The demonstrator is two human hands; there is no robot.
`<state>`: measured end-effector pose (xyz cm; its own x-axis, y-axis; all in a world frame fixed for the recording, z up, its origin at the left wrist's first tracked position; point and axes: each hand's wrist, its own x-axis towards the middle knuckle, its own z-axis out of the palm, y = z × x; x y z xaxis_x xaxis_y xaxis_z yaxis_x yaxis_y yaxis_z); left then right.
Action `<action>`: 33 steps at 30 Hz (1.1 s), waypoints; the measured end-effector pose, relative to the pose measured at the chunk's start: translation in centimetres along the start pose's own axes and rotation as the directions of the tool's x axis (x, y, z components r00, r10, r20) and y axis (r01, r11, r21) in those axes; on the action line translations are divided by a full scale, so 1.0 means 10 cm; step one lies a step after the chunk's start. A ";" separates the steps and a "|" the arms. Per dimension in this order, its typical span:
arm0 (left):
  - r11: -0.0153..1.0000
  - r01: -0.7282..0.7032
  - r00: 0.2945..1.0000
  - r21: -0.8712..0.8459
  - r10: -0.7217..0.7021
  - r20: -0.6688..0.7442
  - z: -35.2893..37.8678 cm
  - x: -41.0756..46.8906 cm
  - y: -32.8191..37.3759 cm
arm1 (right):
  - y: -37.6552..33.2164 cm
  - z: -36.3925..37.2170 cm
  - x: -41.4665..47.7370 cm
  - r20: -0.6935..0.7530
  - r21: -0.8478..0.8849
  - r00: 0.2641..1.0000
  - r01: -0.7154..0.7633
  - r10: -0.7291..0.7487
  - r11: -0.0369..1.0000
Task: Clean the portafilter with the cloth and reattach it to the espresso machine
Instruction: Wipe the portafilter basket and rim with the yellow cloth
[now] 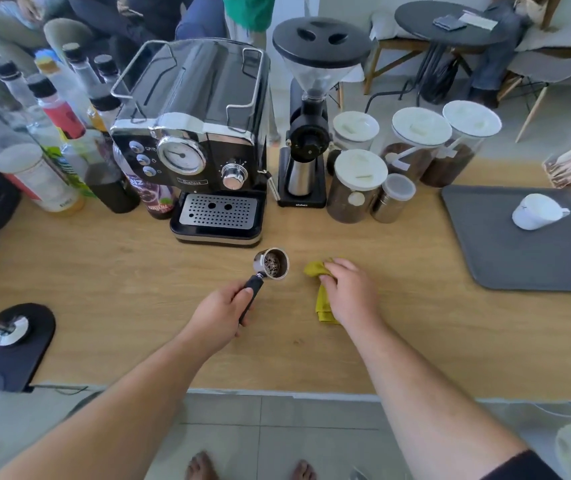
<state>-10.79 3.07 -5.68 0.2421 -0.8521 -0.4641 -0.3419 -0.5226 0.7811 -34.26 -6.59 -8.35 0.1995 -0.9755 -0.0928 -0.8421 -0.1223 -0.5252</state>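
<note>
1. Left hand (220,315) fingers (242,295) were wrapped around the portafilter (270,268) handle; basket upright, grounds inside, near the machine (194,143).
2. Right hand (350,289) fingers pinched the cloth (322,303) on the surface (138,278).
3. Likely heavy, rigid metal; the cloth soft.

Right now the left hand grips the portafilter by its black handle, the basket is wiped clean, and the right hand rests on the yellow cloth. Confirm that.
One detail is wrong. The head view shows the portafilter basket not clean: dark coffee grounds cling inside it. The rest holds: the left hand grips its black handle, and the right hand rests on the yellow cloth on the wooden counter.
</note>
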 end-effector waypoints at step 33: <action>0.959 -0.238 0.941 0.155 0.187 0.282 -0.77 0.27 -0.09 | -1.33 0.10 -0.22 0.157 0.042 0.975 -0.164 0.156 0.986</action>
<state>-2.90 1.46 -4.39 -0.0928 -0.9081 -0.4083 -0.5264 -0.3033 0.7943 -23.00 -2.68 -2.03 0.1423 -0.9416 -0.3053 -0.8415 0.0474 -0.5382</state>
